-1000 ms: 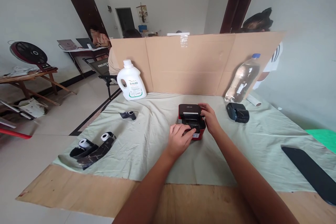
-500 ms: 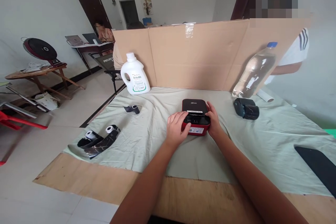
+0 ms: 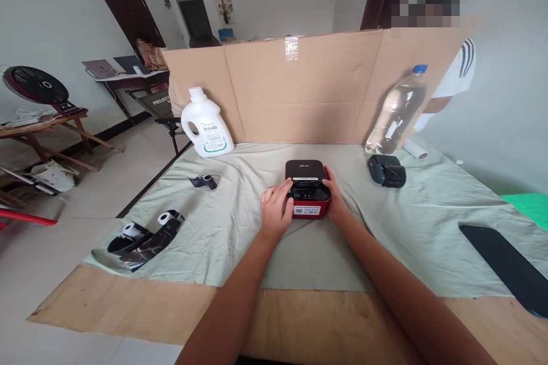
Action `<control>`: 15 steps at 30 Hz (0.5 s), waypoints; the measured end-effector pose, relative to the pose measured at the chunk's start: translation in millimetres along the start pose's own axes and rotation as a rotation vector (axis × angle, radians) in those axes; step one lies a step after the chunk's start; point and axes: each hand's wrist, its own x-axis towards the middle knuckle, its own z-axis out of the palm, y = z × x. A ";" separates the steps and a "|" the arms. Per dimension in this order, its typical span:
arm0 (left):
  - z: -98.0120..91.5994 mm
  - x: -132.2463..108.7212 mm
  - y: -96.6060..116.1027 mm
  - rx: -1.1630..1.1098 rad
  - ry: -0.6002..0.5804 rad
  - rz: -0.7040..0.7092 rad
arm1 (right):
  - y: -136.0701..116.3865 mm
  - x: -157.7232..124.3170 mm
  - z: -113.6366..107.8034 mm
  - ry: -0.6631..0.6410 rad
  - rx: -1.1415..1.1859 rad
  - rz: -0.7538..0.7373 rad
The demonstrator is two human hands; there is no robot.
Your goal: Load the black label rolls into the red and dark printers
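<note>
A black and red box-shaped device (image 3: pixel 306 170) sits on the pale green cloth in front of me, with a white label on its red front. My left hand (image 3: pixel 276 208) grips its left side, the fingertips on the top near a dark slot. Against the right side of the device rests my right hand (image 3: pixel 336 197), fingers wrapped round the edge. Strips of black marbled material on white-cored rolls (image 3: pixel 156 242) lie at the left, and a smaller roll (image 3: pixel 204 182) is behind them. A dark device with a black roll (image 3: pixel 387 171) stands at the right.
A white jug (image 3: pixel 208 128) and a clear bottle with a blue cap (image 3: pixel 398 114) stand before a cardboard screen (image 3: pixel 299 91). A black phone-like slab (image 3: pixel 500 259) lies at the right. One person is behind the screen, another sits at the back left.
The camera view has shifted, so the scene sits further left. Both hands remain on the device, and the left thumb is slightly closer to its edge.
</note>
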 end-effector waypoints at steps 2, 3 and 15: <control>0.1 0.6 -0.4 0.005 -0.007 0.013 | -0.9 1.2 0.1 0.014 -0.012 0.021; -0.1 0.8 -0.3 0.011 -0.012 0.015 | -1.8 2.2 0.0 0.021 -0.014 0.031; -4.1 2.3 2.9 0.082 0.026 -0.057 | 0.9 -1.4 -0.8 0.001 -0.011 -0.028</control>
